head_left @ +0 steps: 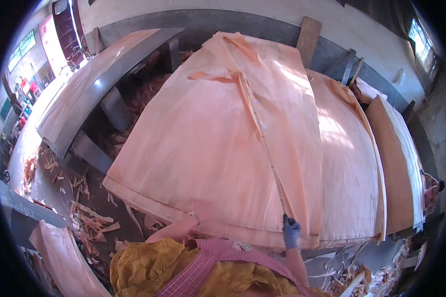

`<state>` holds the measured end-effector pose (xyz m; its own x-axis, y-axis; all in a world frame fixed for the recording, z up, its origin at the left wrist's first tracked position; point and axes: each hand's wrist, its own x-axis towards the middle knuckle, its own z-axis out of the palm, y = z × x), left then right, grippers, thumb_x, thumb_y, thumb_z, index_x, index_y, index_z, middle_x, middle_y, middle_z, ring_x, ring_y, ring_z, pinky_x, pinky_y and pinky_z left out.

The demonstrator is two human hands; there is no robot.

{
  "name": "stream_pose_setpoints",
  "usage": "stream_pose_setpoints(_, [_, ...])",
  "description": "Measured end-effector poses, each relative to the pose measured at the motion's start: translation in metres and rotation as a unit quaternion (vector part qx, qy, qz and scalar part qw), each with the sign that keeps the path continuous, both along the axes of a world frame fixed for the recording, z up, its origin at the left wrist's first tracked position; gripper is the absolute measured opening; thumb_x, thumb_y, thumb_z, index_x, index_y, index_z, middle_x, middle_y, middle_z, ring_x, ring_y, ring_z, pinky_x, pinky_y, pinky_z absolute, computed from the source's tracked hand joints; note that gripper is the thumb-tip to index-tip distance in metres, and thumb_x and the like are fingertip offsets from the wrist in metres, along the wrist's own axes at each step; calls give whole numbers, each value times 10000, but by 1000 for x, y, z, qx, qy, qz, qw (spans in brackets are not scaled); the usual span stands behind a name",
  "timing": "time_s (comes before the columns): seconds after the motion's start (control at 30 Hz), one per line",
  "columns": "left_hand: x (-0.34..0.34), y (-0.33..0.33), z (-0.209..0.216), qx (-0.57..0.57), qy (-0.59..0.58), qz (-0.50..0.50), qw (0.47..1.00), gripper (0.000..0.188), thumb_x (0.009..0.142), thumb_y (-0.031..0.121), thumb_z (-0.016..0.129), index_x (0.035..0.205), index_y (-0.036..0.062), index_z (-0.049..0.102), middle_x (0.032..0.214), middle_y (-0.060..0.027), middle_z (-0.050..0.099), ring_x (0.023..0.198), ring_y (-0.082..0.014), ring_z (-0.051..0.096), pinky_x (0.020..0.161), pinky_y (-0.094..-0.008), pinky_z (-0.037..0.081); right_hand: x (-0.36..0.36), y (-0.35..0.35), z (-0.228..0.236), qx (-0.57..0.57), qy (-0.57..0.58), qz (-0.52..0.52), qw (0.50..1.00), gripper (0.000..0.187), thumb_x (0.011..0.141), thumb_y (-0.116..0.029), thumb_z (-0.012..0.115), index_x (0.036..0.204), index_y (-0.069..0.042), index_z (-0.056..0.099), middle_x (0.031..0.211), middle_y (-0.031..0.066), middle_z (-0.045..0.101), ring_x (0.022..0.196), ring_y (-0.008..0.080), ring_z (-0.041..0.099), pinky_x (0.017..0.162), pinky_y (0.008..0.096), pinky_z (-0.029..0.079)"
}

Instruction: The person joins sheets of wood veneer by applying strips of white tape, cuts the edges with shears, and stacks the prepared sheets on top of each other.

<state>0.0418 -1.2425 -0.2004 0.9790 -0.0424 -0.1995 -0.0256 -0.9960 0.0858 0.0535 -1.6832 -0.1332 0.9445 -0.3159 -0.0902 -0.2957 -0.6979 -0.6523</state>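
A large stack of thin pinkish wood veneer sheets point(193, 133) spreads out in front of me. My right hand point(291, 233), in a grey-blue glove with dark fingertips, is closed round the near end of a long thin stick point(271, 161). The stick reaches away over the top sheet, along a raised, folded strip of veneer point(293, 183). Farther off, a torn flap point(213, 76) curls up near the stick's far end. My left hand point(202, 210), bare with a bracelet at the wrist, is over the stack's near edge; its fingers are blurred against the veneer.
More veneer stacks point(344, 148) stand to the right, one with a brown side point(389, 163). At left is a long sheet-topped bench point(91, 89) on grey supports. Veneer scraps point(91, 218) litter the floor. A board point(308, 42) leans at the back wall. Another person point(432, 193) is at far right.
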Motion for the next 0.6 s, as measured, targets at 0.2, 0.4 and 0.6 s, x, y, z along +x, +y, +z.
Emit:
stream_pose_setpoints(0.2, [22, -31, 56, -4, 181, -50, 982, 320, 833, 330, 556, 1049, 142, 699, 1048, -89, 705, 1081, -344, 602, 916, -518, 488, 76, -180, 9, 55, -53, -36, 996, 459, 892, -416, 687, 693, -4, 651, 547, 105, 567, 479, 175, 471, 495, 386, 398])
stream_pose_setpoints(0.4, [28, -26, 29, 34, 264, -55, 962, 434, 880, 445, 535, 1201, 169, 632, 1288, -98, 603, 1243, -371, 484, 1017, -521, 438, 155, -312, 23, 121, -53, -136, 982, 398, 880, -380, 725, 641, -78, 626, 561, -16, 580, 435, 79, 456, 437, 298, 370])
stream_pose_setpoints(0.6, [24, -23, 15, -44, 222, -29, 974, 601, 857, 564, 547, 1323, 184, 565, 1410, -99, 511, 1362, -377, 359, 1105, -491, 356, 204, -420, 26, 40, -74, -144, 986, 420, 886, -424, 698, 627, -104, 617, 450, -13, 480, 364, 88, 425, 368, 275, 297])
